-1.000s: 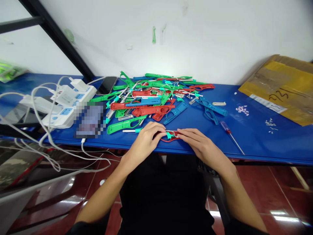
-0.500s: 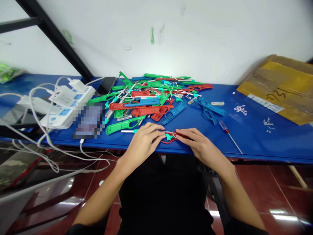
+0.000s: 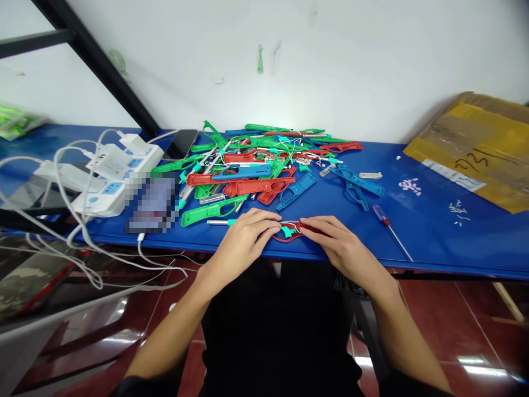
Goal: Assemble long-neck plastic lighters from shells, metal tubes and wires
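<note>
Near the front edge of the blue table lies a red lighter shell (image 3: pixel 282 239), held from both sides. A teal trigger (image 3: pixel 286 231) and a thin white wire sit inside it. My left hand (image 3: pixel 252 234) is closed over its left part, where a metal tube (image 3: pixel 217 223) with a teal collar sticks out. My right hand (image 3: pixel 333 234) grips the right end, fingers bent over the shell and hiding much of it. Just beyond my hands is a heap of red, green and blue lighter shells (image 3: pixel 260 187), mixed with metal tubes, wires and clear inner parts.
A screwdriver (image 3: pixel 392 234) lies to the right, near small pink pieces (image 3: pixel 409 186) and tiny screws (image 3: pixel 457 208). A cardboard box (image 3: pixel 475 143) stands at the far right. On the left are a white power strip (image 3: pixel 118 187) with cables, a charging phone (image 3: pixel 152 204) and another phone (image 3: pixel 181 145).
The view has shifted slightly, so everything sits a little further right. Both hands stay on the red lighter shell with only small finger movement.
</note>
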`<state>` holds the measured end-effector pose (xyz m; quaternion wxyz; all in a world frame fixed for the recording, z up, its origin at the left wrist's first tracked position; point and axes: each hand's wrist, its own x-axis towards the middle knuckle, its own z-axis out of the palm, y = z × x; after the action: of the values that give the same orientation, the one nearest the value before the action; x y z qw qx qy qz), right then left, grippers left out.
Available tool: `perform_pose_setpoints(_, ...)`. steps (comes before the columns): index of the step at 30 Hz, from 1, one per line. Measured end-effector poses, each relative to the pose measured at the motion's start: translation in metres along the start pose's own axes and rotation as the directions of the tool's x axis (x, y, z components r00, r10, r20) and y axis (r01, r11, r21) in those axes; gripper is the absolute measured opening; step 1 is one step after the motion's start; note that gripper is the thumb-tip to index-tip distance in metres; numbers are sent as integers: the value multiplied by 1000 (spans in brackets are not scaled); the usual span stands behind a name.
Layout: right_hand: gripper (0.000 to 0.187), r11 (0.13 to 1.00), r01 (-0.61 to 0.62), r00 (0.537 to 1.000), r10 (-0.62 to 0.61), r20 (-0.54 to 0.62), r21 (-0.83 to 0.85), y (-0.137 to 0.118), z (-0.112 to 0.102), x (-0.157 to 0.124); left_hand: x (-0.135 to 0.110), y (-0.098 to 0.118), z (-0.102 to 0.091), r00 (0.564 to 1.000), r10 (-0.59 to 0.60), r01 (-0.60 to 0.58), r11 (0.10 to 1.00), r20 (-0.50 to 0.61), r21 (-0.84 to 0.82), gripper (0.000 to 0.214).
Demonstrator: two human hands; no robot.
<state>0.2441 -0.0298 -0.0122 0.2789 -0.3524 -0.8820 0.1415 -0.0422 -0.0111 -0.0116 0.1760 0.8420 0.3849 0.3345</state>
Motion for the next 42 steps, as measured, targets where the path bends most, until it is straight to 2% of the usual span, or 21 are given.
perform_pose_setpoints(8,55,1000,5,1000,-5,7,-7,-1,0,0,2,6,14,989,-107,103,994,-100,-38,18)
perform_pose_setpoints(16,55,999,-4,1000,5,16,-33,-1,1,-1,3,1,17,981,-151,142,987,-120,-81,15)
perform_pose_setpoints(21,58,1000,-4,1000,4,10,-25,1,2,-2,0,6,25,967,-131,141,990,-219,32,17)
perform_pose_setpoints(24,58,1000,-10,1000,10,7,-22,2,2,-3,-2,14,27,964,-80,133,970,-253,203,17)
perform_pose_setpoints(28,56,999,-17,1000,17,11,-27,0,2,-2,-2,21,25,971,-5,91,930,-238,356,14)
perform_pose_setpoints(35,56,1000,-16,1000,16,-5,-9,0,0,0,-1,15,28,965,11,70,952,-261,298,17)
perform_pose_setpoints(42,55,1000,-4,999,4,-38,4,3,1,-1,1,15,12,995,23,18,924,-102,381,18)
